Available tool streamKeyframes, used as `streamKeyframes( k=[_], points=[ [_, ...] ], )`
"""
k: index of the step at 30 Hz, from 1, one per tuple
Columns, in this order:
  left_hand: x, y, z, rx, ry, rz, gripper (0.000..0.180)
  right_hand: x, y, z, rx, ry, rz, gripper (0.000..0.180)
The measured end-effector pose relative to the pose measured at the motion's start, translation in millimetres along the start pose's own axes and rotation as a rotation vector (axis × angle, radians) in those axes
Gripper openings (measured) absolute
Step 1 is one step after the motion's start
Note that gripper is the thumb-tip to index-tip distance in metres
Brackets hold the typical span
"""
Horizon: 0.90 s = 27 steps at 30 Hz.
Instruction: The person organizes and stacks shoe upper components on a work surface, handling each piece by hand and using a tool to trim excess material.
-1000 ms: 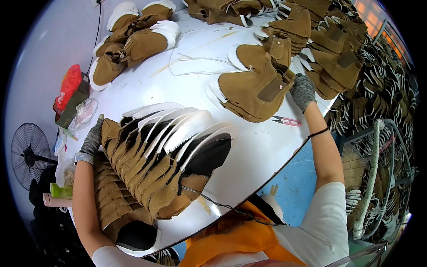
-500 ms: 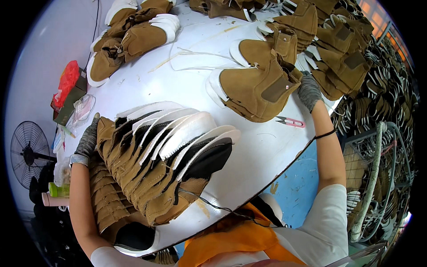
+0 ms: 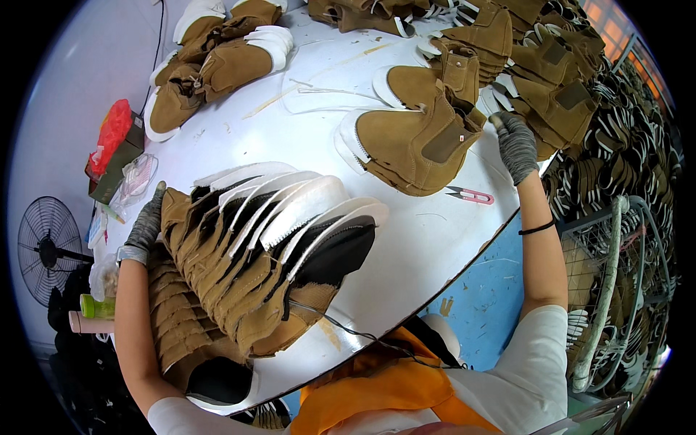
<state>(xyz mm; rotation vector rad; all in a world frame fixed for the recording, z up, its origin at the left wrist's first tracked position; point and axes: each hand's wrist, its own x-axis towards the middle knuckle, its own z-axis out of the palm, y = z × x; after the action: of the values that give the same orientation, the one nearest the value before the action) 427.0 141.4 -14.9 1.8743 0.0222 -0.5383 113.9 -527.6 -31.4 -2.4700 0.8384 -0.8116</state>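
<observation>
head view: looking down on a white work table [image 3: 239, 138] strewn with tan suede boot uppers
left hand: grey-gloved left hand [image 3: 145, 225], fingers curled against the far left end of a long fanned row of boot uppers [image 3: 246, 254]; looks like a loose grip on the end piece, thumb side hidden
fanned row: tan suede uppers with white lining edges, overlapping like shingles, running from the left hand toward the table's near edge; the nearest piece shows a black lining
right hand: grey-gloved right hand [image 3: 516, 145], fingers bent and closed onto tan suede pieces at the table's right edge; exactly which piece it grips, cannot tell
center stack: pile of ankle boot uppers [image 3: 417, 141] with elastic side panel, just left of the right hand
thread snips: small pink-handled thread snips [image 3: 470, 194] lying on the table just below that pile
right pile: heap of more uppers [image 3: 558, 87] beyond the right hand
far left: red bag [image 3: 110, 134] on a box at the table's edge; floor fan [image 3: 49, 246] below it
</observation>
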Motion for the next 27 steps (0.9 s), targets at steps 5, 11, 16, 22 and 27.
streamKeyframes(
  k=[5,11,16,22,27],
  points=[
    [-1.7,5.5,1.6,0.069,0.012,-0.057,0.063,25.8,-22.4,-28.2,0.725,-0.17,0.142,0.025],
    [29.0,-23.5,-29.8,0.102,0.059,0.141,0.057,49.6,-96.2,-67.0,1.125,-0.271,0.274,0.02],
    [-59.6,74.9,37.2,0.922,0.561,0.87,0.041,33.1,-181.3,-88.0,1.825,-0.554,-0.04,0.02],
    [-200.6,160.7,161.3,0.569,0.084,1.075,0.033,-27.2,-280.4,-95.9,2.052,-0.492,0.256,0.012],
    [-268.2,169.4,245.8,0.777,0.259,1.76,0.037,-79.5,-304.6,-89.7,1.96,-0.814,0.062,0.017]
  ],
)
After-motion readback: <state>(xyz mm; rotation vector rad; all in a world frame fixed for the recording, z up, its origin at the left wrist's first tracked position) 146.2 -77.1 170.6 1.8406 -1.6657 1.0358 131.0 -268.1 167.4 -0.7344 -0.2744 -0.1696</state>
